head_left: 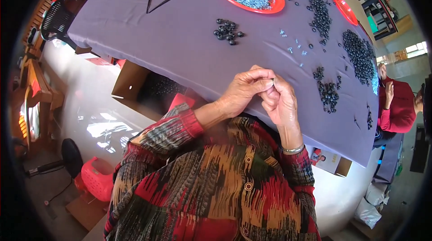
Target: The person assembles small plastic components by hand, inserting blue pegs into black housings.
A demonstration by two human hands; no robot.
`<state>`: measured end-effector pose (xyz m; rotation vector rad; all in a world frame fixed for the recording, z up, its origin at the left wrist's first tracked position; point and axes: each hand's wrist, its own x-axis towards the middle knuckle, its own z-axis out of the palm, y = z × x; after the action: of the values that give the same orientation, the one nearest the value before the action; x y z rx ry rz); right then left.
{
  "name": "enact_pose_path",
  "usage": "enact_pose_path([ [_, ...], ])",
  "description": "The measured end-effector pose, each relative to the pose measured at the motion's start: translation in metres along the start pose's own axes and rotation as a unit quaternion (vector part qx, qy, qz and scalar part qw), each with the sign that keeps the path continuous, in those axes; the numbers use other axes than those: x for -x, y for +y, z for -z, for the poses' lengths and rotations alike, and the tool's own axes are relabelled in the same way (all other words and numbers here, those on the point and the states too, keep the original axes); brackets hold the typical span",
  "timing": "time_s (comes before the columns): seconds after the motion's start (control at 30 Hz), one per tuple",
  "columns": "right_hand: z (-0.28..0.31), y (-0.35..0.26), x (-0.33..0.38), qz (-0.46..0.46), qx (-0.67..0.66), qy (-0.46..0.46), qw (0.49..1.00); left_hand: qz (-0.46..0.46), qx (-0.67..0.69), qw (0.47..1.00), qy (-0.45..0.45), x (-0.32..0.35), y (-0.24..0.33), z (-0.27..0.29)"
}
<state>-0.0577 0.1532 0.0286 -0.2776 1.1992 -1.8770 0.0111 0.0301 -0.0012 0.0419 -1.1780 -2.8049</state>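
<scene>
My left hand (pixel 245 88) and my right hand (pixel 281 99) meet over the near edge of the table, thumbs and fingers pinched together. A tiny dark bit shows at the fingertips, too small and covered to name. A metal bangle (pixel 293 150) circles my right wrist. Beyond my hands lies a small group of round black pieces (pixel 228 31). To their right are several loose shiny metal pieces (pixel 290 50), spring-like in look. A heap of black pieces (pixel 328 94) lies right of my right hand.
A red plate (pixel 278 4) of shiny metal pieces stands at the far side. More black pieces (pixel 358 56) are heaped at right, near another person in red (pixel 400 106). Two thin black sticks (pixel 159 4) lie far left. An open cardboard box (pixel 130 81) with dark pieces sits below the left edge.
</scene>
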Motion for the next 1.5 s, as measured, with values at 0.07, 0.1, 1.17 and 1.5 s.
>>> enact_pose_path([
  [0.07,0.002,0.004,-0.002,-0.007,-0.051,-0.003,0.999,-0.038,-0.027,0.999,0.029,0.002,-0.002,-0.002],
  [0.1,0.002,0.005,-0.003,-0.013,-0.062,-0.011,0.998,-0.049,-0.031,0.998,0.024,0.003,-0.001,-0.002],
  [1.17,0.144,-0.085,0.063,0.311,0.602,0.398,0.618,-0.334,-0.614,0.712,0.074,-0.023,0.021,0.002],
  [1.5,0.143,-0.092,0.021,0.230,0.807,0.252,0.482,-0.197,-0.535,0.821,0.008,-0.017,-0.002,0.008],
])
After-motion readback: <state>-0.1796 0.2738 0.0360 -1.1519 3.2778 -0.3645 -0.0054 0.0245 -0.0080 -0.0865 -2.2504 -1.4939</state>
